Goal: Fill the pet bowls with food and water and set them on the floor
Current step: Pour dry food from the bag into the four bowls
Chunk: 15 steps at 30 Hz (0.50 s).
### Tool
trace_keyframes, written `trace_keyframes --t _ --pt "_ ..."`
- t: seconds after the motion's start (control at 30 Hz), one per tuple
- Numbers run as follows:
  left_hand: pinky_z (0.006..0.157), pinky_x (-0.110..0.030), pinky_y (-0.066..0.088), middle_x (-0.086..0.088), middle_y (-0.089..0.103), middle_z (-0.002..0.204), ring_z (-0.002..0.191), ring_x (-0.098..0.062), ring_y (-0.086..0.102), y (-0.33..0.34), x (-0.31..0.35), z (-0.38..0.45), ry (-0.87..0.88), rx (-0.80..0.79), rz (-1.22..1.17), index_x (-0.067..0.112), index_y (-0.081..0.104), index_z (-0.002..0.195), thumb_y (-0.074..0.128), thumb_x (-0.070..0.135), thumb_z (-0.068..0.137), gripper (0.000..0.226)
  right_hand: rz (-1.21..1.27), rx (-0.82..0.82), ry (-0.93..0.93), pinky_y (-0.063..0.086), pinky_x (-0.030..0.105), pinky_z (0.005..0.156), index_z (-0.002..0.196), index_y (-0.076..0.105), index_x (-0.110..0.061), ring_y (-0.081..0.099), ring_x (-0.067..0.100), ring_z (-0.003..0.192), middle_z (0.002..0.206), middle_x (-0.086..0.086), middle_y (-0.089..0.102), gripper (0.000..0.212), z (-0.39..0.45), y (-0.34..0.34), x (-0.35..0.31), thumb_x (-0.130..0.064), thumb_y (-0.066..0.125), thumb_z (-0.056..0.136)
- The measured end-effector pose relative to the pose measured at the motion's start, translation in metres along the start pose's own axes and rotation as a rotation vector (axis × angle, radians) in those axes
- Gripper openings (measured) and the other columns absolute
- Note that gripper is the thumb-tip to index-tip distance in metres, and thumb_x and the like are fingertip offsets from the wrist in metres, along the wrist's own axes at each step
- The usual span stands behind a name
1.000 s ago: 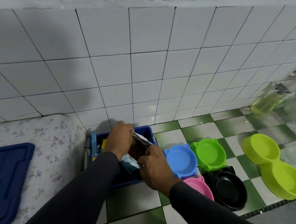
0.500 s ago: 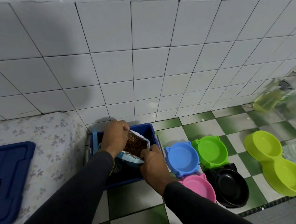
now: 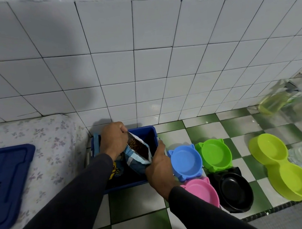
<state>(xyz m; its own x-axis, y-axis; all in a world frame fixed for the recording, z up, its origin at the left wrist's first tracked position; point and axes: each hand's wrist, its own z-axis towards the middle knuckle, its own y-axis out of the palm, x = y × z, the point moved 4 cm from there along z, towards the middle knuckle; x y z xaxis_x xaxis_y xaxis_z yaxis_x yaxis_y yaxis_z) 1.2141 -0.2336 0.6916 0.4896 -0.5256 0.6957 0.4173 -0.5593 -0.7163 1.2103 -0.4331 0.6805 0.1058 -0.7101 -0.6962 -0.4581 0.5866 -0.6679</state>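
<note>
Both hands — left hand (image 3: pixel 114 139), right hand (image 3: pixel 158 166) — fingers apparently clamped on open food bag (image 3: pixel 136 154)

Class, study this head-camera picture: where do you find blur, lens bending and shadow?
Head view: the bottles at the right edge are smeared; the wall tile lines bow with the wide lens; a soft shadow falls on the wall's left; the food bag, held by both hands, stays sharp.

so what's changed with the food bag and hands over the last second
Both hands have lifted the food bag higher out of the blue bin and spread its mouth, so the brown kibble shows. The left hand grips the bag's top edge, the right hand its lower side, as before. The blue bowl, pink bowl and other bowls stayed empty on the floor.
</note>
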Motion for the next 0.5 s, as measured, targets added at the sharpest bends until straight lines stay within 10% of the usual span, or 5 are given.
trace_keyframes --t 0.13,0.5 --pt "0.063 -0.022 0.049 0.002 0.071 0.079 0.077 -0.013 0.066 -0.001 0.002 -0.001 -0.023 0.02 -0.012 0.013 0.076 0.08 0.068 0.004 0.091 0.016 -0.1 -0.059 0.031 0.045 0.015 0.078 0.114 0.068 -0.018 0.067 0.015 0.104 0.108 -0.002 0.071 0.026 0.004 0.001 0.001 -0.02 0.075 0.089" --pt "0.055 -0.017 0.044 0.007 0.069 0.077 0.075 -0.009 0.066 -0.005 0.005 -0.003 -0.095 0.038 -0.081 0.018 0.072 0.073 0.067 0.005 0.091 0.023 -0.078 -0.096 0.065 0.056 0.026 0.079 0.105 0.071 -0.011 0.065 0.018 0.089 0.099 0.007 0.069 0.015 0.015 -0.014 -0.01 -0.015 0.068 0.091"
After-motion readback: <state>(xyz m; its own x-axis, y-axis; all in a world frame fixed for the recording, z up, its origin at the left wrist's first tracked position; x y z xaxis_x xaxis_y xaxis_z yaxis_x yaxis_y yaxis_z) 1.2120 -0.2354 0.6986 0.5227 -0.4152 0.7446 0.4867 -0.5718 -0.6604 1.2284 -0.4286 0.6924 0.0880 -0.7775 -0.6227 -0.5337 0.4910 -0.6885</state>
